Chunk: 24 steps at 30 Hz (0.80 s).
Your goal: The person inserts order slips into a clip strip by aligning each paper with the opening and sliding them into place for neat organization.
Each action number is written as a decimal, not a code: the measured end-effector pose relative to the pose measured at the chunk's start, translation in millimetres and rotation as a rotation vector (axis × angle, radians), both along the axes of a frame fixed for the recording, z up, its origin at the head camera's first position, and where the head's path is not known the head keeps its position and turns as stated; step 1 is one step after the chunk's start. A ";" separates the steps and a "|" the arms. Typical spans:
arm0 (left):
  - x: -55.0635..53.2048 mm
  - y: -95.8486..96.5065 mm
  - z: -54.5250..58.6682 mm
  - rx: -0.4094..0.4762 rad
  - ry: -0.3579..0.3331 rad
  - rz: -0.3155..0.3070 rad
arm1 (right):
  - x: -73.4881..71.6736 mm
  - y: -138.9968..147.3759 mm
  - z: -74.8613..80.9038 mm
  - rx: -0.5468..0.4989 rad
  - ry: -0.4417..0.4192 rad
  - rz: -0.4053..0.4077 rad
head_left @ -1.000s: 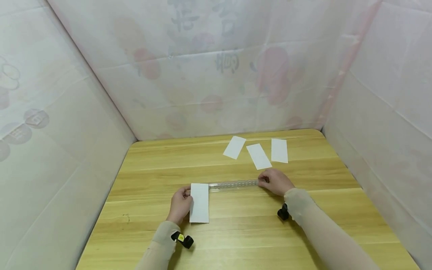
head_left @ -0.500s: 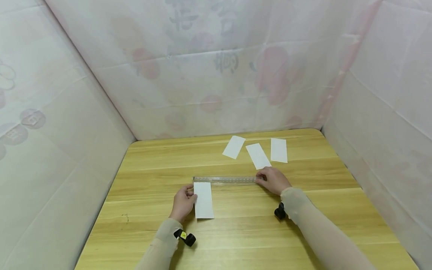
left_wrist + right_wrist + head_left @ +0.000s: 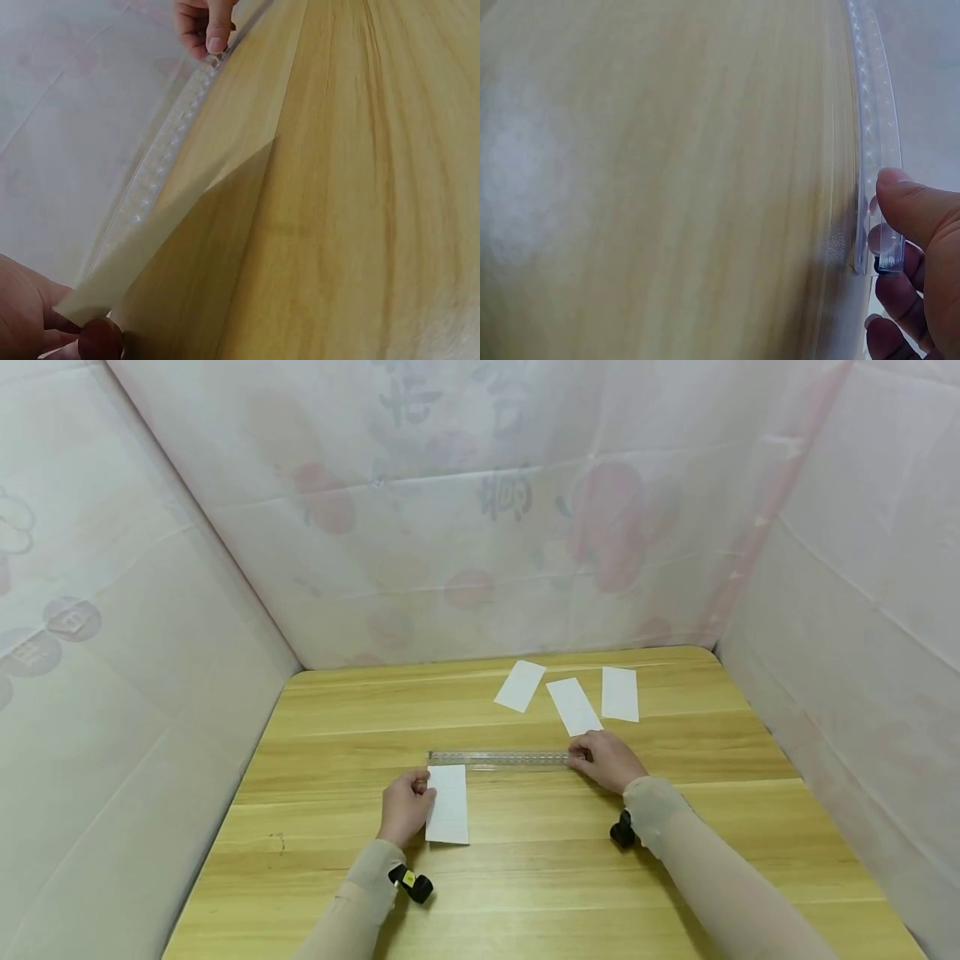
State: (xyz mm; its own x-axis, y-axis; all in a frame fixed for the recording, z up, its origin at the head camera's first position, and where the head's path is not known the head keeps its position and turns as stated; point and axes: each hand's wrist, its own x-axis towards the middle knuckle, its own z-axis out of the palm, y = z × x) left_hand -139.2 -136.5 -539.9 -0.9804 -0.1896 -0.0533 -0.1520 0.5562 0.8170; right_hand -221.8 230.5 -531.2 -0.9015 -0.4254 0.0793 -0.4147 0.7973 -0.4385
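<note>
White slip (image 3: 450, 810) and clear strip (image 3: 510, 760) in your fingers

Your left hand (image 3: 403, 812) pinches the rectangular slip by its left edge, tilted over the counter (image 3: 540, 877); your right hand (image 3: 611, 762) grips the straight strip's right end. Three more slips (image 3: 574, 707) lie near the far edge. Counter runs leftward and toward you, between fabric walls (image 3: 150, 710).

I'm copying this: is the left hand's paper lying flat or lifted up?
Lifted, at least partly: in the left wrist view, the paper slants above the table, shadow beneath.
</note>
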 end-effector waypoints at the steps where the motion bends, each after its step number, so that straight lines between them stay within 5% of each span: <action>1: -0.6 -0.1 0.5 -0.015 0.005 -0.003 | 0.0 -0.4 0.1 0.002 -0.002 0.000; 24: -8.7 0.2 2.9 -0.057 0.043 -0.026 | -0.5 -0.9 -0.2 -0.004 -0.006 0.000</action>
